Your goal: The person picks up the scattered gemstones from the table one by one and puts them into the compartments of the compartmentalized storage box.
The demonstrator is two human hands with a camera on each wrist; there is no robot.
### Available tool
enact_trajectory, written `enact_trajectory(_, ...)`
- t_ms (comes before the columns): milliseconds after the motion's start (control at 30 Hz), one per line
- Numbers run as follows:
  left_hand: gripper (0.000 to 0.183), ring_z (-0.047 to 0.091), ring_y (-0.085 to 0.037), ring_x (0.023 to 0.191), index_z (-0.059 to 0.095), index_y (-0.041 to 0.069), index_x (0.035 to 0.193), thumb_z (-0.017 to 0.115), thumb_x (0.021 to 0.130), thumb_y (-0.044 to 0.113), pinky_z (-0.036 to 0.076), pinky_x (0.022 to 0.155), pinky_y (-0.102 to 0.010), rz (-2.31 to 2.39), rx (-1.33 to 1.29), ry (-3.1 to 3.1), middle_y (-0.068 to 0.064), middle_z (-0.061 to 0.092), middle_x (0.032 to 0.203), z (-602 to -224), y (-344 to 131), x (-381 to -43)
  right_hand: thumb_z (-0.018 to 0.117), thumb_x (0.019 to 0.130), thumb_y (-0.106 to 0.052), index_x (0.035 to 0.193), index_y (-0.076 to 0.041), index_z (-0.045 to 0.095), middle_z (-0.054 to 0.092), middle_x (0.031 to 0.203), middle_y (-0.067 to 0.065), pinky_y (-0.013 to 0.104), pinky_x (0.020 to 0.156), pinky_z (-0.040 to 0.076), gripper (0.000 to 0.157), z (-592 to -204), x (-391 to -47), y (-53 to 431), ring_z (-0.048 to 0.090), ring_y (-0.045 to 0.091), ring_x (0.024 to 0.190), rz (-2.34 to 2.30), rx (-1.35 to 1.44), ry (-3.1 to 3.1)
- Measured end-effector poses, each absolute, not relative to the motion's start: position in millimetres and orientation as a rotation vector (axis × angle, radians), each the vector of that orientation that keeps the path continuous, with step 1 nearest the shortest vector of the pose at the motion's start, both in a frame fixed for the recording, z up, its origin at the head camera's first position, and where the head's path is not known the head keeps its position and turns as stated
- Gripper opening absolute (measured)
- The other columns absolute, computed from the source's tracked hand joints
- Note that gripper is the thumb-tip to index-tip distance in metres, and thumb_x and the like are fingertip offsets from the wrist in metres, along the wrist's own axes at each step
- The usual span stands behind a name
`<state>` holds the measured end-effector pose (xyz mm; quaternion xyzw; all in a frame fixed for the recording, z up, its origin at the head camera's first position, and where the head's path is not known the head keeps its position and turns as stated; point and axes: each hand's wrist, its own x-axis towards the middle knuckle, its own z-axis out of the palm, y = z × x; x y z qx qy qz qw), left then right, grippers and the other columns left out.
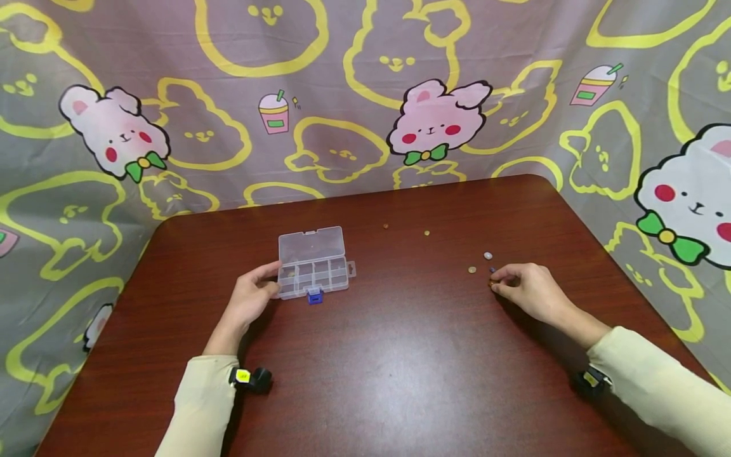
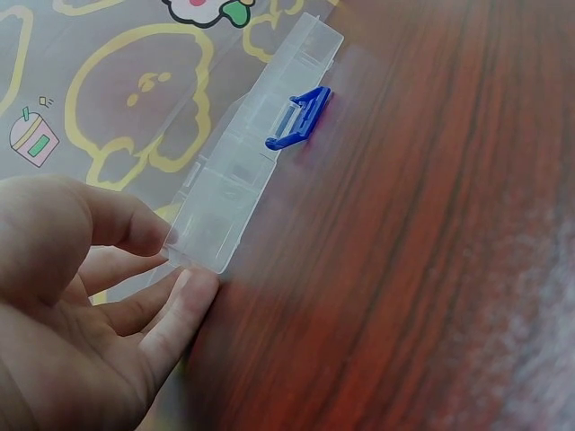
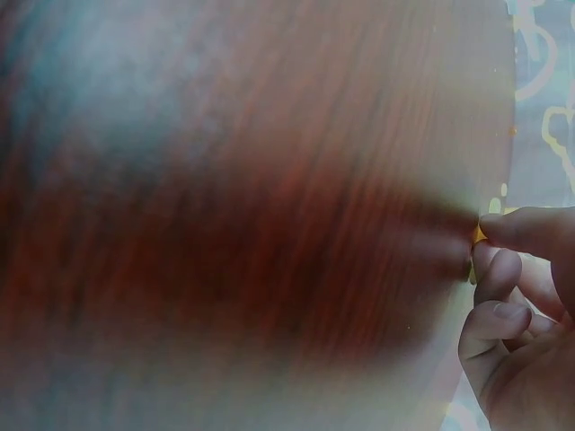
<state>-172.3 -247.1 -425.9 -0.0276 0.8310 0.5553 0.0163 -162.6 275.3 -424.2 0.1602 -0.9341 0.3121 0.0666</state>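
Note:
A clear plastic compartment box (image 1: 306, 280) lies on the table, its lid (image 1: 311, 246) swung back and its blue latch (image 1: 315, 296) facing front. At its left end, my left hand (image 1: 252, 296) grips the edge between thumb and fingers. A small yellowish thing, too faint to name, shows in a left compartment. Far to the right, my right hand (image 1: 531, 292) pinches a small orange bead-like piece (image 3: 478, 235) close to the tabletop; the fingertips cover part of it. Just beyond those fingertips lie a tiny blue piece (image 1: 493, 270), a white round piece (image 1: 488, 256) and a yellowish round piece (image 1: 472, 270).
Toward the back of the brown table (image 1: 388, 343) lie a small yellow piece (image 1: 426, 233) and a tiny orange-brown one (image 1: 385, 226). A patterned cloth (image 1: 342, 95) hangs behind and along the sides. Each wrist bears a small black camera.

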Motion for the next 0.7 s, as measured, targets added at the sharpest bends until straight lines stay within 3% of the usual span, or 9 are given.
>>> enact_trajectory(700,0.051,0.064,-0.021,0.095,0.051,-0.005,0.143,0.055,0.092,-0.007,0.055,0.073,-0.02,1.704,-0.101,2.592,-0.027,0.056,0.137,-425.8,-245.7,-172.3,0.08,0.083,-0.004,0.087,-0.01,0.077,0.068,0.073,-0.008,0.023,0.057,0.046,0.008,-423.4,-161.1,271.0,0.058,0.006,0.063,0.941,0.512,-2.809)
